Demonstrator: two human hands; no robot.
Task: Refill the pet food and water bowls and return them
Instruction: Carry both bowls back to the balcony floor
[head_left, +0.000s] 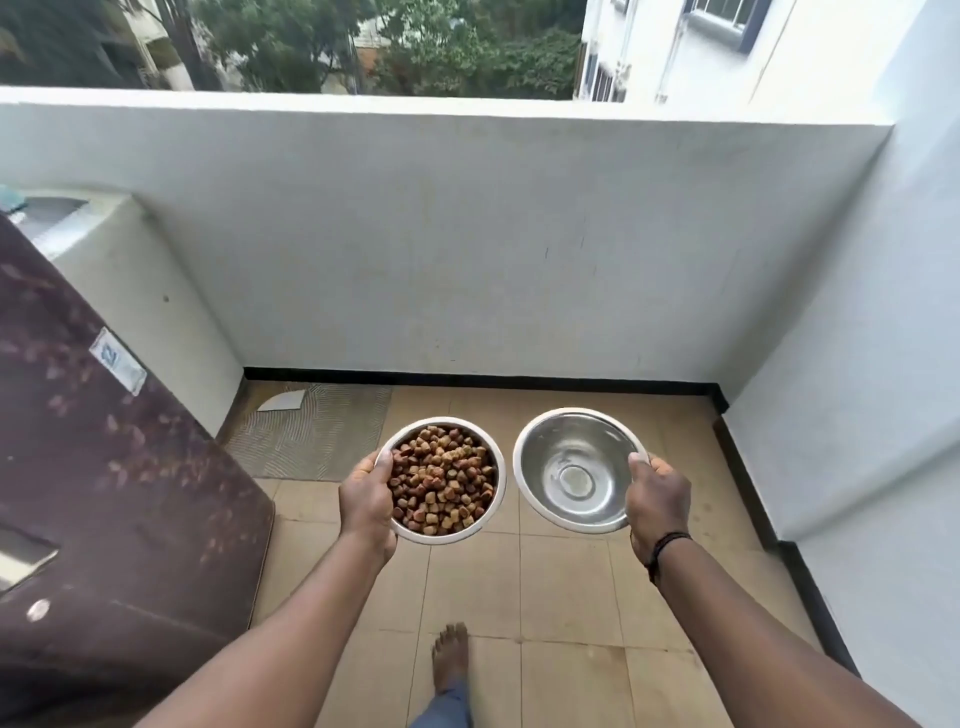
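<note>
I hold two steel bowls side by side above the tan tiled balcony floor (566, 587). My left hand (366, 501) grips the near-left rim of the food bowl (496, 470), which is heaped with brown kibble (441, 480). My right hand (657, 499) grips the right rim of the water bowl (569, 470); its shiny inside holds clear water, and the bowl tilts slightly away from me. Both bowls are in the air, a small gap between them.
A white parapet wall (467, 234) closes the balcony ahead and a white wall (883, 364) the right side. A dark maroon covered appliance (104, 467) fills the left. A grey mat (317, 431) lies in the far left corner. My bare foot (451, 657) is on the tiles.
</note>
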